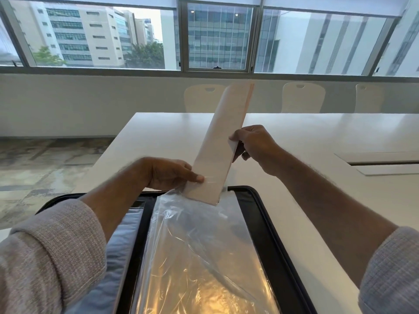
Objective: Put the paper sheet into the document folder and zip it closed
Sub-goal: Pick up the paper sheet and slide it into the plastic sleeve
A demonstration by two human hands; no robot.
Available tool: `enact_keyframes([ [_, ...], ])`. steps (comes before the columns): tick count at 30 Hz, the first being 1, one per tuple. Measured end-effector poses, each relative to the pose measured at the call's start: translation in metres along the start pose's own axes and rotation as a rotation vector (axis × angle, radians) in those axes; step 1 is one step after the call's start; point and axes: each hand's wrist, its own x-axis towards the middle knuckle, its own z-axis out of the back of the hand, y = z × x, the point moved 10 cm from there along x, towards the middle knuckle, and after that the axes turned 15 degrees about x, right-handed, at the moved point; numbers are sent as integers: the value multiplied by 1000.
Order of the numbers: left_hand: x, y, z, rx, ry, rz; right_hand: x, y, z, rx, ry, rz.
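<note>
A black document folder [260, 218] lies open on the white table's near edge, with a clear plastic sleeve [195, 245] spread across it. The white paper sheet [222, 141] stands tilted, seen nearly edge-on, its lower corner at the sleeve's far opening. My left hand [167, 173] pinches the sheet's lower left edge together with the plastic at the sleeve's mouth. My right hand [254, 143] grips the sheet's right edge higher up. The folder's zipper is not visible.
The white table [317, 132] stretches away, with a recessed cable hatch [381, 162] at the right. Pale chairs [302, 97] stand behind it under a row of windows. Marble floor [45, 164] lies to the left.
</note>
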Motion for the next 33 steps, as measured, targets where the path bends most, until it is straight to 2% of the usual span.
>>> enact_keyframes([
  [9, 11, -13, 18, -42, -193, -83, -5, -6, -20, -149, 125, -41],
  [13, 10, -20, 24, -81, -372, -89, -2, -5, -25, -248, 120, -15],
  [16, 3, -29, 34, -87, -530, -38, 0, 2, -31, -361, 95, 85],
  [20, -9, -42, 33, -7, -567, 34, -2, 6, -45, -375, 126, 135],
  [24, -24, -30, 53, 88, -708, 115, -2, -2, -39, -444, 100, 173],
  [28, -49, 2, 74, 103, -863, 224, -2, -24, -22, -422, 47, 129],
  [33, -60, 44, 78, 209, -922, 352, -3, -58, -6, -325, 4, -2],
])
